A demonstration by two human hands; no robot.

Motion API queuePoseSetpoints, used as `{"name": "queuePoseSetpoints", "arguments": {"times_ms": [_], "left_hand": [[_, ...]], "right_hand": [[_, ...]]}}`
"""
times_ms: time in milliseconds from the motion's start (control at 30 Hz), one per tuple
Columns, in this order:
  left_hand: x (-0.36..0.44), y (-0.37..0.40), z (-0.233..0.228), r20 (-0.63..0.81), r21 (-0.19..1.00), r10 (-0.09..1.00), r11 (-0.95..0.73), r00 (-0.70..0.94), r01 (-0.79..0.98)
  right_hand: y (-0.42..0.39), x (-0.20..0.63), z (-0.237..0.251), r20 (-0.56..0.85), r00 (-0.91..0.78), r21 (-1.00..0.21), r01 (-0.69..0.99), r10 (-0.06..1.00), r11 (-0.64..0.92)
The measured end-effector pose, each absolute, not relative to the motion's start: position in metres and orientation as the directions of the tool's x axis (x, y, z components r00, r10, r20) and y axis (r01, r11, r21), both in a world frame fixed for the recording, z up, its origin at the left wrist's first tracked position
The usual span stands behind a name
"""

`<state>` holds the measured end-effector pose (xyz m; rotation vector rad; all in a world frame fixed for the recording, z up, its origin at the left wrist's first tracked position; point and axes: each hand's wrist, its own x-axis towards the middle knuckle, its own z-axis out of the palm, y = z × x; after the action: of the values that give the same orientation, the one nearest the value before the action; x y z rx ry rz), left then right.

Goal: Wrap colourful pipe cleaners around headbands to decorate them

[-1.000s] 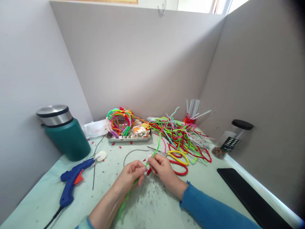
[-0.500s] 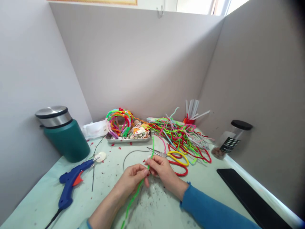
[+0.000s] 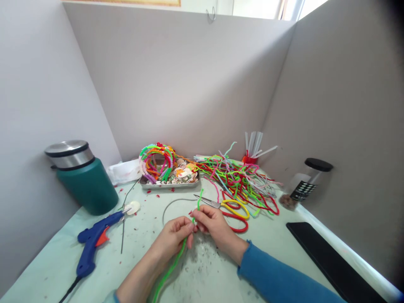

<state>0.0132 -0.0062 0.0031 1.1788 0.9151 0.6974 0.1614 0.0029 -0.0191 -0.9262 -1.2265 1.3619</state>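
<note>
Glue gun point(image 3: 94, 242) L of scissors point(image 3: 229, 208)

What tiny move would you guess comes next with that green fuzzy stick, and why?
Probably another small twist. Both the left hand and the right hand pinch the green pipe cleaner where their fingertips meet. Only a short tip stands above the pinch, and the long tail trails toward the person, so more of it seems left to feed through.

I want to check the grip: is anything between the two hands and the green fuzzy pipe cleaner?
Nothing visible: the left hand and right hand both pinch the green fuzzy pipe cleaner directly.
</note>
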Motion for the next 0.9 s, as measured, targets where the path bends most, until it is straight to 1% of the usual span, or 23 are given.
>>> {"name": "queuePoseSetpoints", "arguments": {"times_ms": [100, 200, 367, 433, 533, 567, 633, 700, 767, 833, 900], "left_hand": [[0.011, -0.006, 0.002, -0.229, 0.949, 0.821, 0.307, 0.524, -0.067], [0.011, -0.007, 0.002, -0.243, 0.942, 0.795, 0.33, 0.556, -0.061], [0.013, -0.009, 0.002, -0.187, 0.965, 0.808, 0.257, 0.559, -0.049], [0.013, -0.009, 0.002, -0.171, 0.969, 0.809, 0.241, 0.562, -0.052], [0.012, -0.009, 0.002, -0.163, 0.971, 0.799, 0.232, 0.579, -0.048], [0.011, -0.009, 0.002, -0.166, 0.97, 0.794, 0.239, 0.585, -0.049], [0.011, -0.009, 0.002, -0.193, 0.961, 0.786, 0.273, 0.587, -0.05], [0.012, -0.008, 0.001, -0.238, 0.946, 0.782, 0.321, 0.577, -0.044], [0.012, -0.007, 0.0, -0.27, 0.933, 0.774, 0.358, 0.573, -0.044], [0.012, -0.007, 0.0, -0.268, 0.928, 0.761, 0.369, 0.591, -0.054], [0.012, -0.007, 0.0, -0.245, 0.931, 0.749, 0.359, 0.615, -0.066]], "right_hand": [[0.006, 0.163, -0.022, 0.08, -0.182, -0.96, -0.28, 0.98, 0.026], [0.007, 0.164, -0.024, 0.071, -0.228, -0.943, -0.334, 0.971, -0.009], [0.003, 0.162, -0.021, 0.078, -0.249, -0.951, -0.308, 0.965, -0.002], [0.0, 0.16, -0.017, 0.106, -0.204, -0.969, -0.242, 0.973, 0.055], [-0.003, 0.158, -0.014, 0.206, -0.069, -0.974, -0.111, 0.976, 0.198], [-0.004, 0.158, -0.013, 0.228, -0.045, -0.971, -0.082, 0.973, 0.224], [-0.003, 0.159, -0.013, 0.207, -0.046, -0.976, -0.079, 0.977, 0.203], [0.0, 0.162, -0.014, 0.139, -0.066, -0.983, -0.127, 0.988, 0.13], [0.004, 0.165, -0.015, 0.106, -0.055, -0.978, -0.184, 0.993, 0.095], [0.007, 0.167, -0.015, 0.138, -0.009, -0.974, -0.185, 0.99, 0.134], [0.008, 0.168, -0.015, 0.191, 0.035, -0.971, -0.141, 0.981, 0.194]]}}
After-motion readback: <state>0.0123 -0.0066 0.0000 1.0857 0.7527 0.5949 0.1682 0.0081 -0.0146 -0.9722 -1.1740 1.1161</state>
